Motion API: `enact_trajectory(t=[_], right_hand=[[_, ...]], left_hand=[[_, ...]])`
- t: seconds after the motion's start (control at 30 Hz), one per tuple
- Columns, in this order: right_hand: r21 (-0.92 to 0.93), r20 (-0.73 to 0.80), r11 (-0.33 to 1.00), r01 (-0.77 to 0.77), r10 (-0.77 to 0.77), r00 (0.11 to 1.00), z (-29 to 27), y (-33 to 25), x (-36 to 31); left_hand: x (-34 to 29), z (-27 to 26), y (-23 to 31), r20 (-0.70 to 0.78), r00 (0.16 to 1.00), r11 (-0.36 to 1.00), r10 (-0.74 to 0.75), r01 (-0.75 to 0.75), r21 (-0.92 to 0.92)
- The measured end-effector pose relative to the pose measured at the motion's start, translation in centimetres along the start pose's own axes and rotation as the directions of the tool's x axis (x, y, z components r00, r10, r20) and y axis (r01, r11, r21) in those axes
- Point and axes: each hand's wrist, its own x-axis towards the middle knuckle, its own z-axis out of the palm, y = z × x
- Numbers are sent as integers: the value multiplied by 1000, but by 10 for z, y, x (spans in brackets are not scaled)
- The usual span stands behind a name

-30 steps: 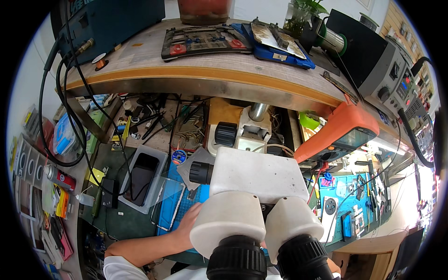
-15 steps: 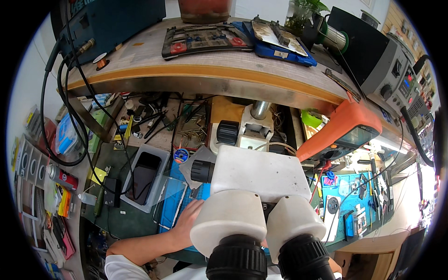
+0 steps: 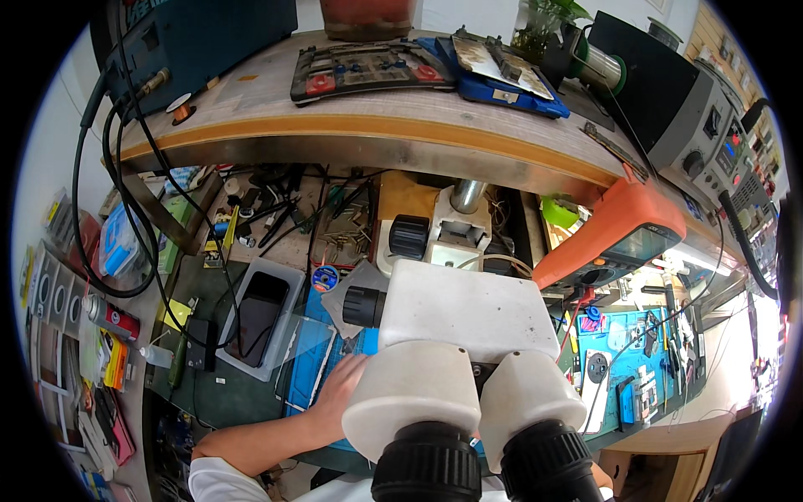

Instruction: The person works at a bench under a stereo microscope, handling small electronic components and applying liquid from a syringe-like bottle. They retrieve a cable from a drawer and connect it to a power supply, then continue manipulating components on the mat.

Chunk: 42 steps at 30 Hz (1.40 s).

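A white stereo microscope [image 3: 468,309] with black eyepieces stands in front of me and covers most of the work spot. My left hand [image 3: 341,391] reaches in from the lower left over the blue mat [image 3: 305,361], beside the left eyepiece housing. Its fingers go behind the microscope, so what they hold or touch is hidden. Of my right arm only a bit of skin [image 3: 600,478] shows beside the right eyepiece; the right hand itself is behind the microscope. To the left of my hand, a dark phone [image 3: 258,311] lies in a translucent tray [image 3: 293,293].
An orange multimeter [image 3: 611,234] leans at the shelf edge on the right. Black cables [image 3: 159,251] hang down on the left. The wooden shelf [image 3: 251,117] above bears board holders [image 3: 368,71] and a solder spool [image 3: 602,69]. Tools lie on a second blue mat [image 3: 623,335].
Barely anything differs. My left hand stays in the same place beside the microscope, and the view has shifted very slightly.
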Motion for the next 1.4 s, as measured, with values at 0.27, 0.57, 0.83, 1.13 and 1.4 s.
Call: enact_trajectory(t=[0.27, 0.57, 0.83, 1.13, 1.4], right_hand=[[-20, -19, 999, -25, 25, 1000, 0, -2, -1], [54, -13, 984, -170, 171, 985, -1, 1, -15], [89, 1, 987, -134, 135, 991, -5, 12, -29], [-72, 81, 986, -151, 157, 984, 4, 40, -67], [126, 12, 989, -82, 81, 997, 1, 30, -50]], left_hand=[[2, 6, -2, -10, 998, 998, 63, -63, -18], [3, 9, -4, -3, 995, 995, 99, -99, 12], [1, 8, -5, 18, 995, 994, 103, -103, 44], [-4, 11, -4, 73, 997, 982, 12, -26, 188], [-8, 15, -11, 27, 995, 984, -96, 90, 152]])
